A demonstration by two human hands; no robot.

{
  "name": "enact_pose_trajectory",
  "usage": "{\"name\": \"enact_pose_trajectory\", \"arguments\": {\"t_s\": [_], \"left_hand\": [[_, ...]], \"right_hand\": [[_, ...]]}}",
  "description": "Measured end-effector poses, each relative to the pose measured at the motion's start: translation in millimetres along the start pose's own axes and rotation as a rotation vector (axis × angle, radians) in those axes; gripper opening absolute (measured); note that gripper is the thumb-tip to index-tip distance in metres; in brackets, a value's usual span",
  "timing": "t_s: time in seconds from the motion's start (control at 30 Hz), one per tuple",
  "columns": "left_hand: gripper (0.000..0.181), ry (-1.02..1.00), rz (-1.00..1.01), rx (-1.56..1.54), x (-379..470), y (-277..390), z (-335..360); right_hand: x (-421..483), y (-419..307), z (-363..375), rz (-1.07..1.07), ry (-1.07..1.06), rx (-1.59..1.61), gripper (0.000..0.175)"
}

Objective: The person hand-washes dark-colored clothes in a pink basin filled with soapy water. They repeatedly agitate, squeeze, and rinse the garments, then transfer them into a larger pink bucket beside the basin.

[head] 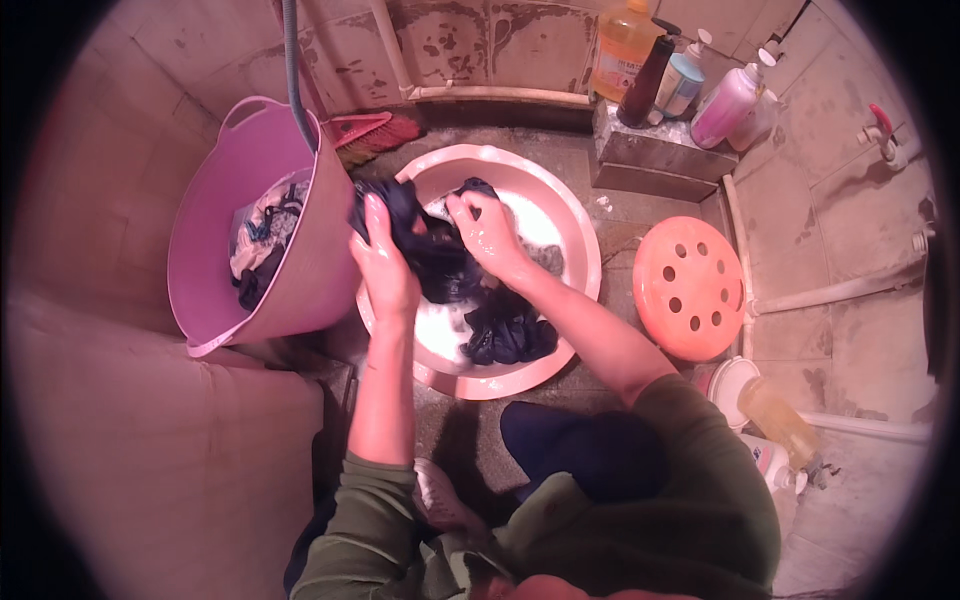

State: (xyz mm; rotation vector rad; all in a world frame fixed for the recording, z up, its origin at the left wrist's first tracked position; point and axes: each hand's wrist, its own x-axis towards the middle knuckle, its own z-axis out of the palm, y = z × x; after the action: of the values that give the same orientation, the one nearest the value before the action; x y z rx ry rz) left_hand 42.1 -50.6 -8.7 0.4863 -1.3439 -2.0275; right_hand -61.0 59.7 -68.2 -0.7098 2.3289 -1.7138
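Note:
A wide pink plastic basin stands on the floor before me, holding white suds and dark wet fabric. My left hand grips one part of a dark garment at the basin's left side, lifted near the rim. Over the middle of the basin, my right hand is closed on another part of dark cloth, its fingers curled. Another bunch of dark cloth lies in the suds towards me. Whether it belongs to the same garment is hidden.
Left of the basin leans a purple tub with clothes inside and a grey hose over it. A red broom lies behind. Pump bottles crowd a ledge. An orange stool stands right, near a wall tap.

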Motion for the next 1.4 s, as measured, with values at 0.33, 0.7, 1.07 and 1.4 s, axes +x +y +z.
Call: {"name": "enact_pose_trajectory", "arguments": {"t_s": [0.33, 0.7, 1.07, 1.4], "left_hand": [[0.07, -0.191, -0.793, -0.8, -2.1, -118.6, -67.3], [0.048, 0.188, -0.792, -0.246, -42.2, -157.8, -46.5], [0.039, -0.013, -0.462, -0.181, -20.4, -104.3, -10.5], [0.075, -0.302, -0.87, 0.247, -73.7, -136.0, -17.4]], "right_hand": [[-56.3, 46.4, 14.8, -0.258, -0.545, -0.495, 0.027], [-30.2, 65.1, 14.1, 0.086, -0.213, -0.515, 0.032], [0.2, 120.2, -12.6, 0.26, -0.462, -0.454, 0.031], [-7.9, 105.4, -15.9, 0.2, -0.806, -0.234, 0.046]]}}
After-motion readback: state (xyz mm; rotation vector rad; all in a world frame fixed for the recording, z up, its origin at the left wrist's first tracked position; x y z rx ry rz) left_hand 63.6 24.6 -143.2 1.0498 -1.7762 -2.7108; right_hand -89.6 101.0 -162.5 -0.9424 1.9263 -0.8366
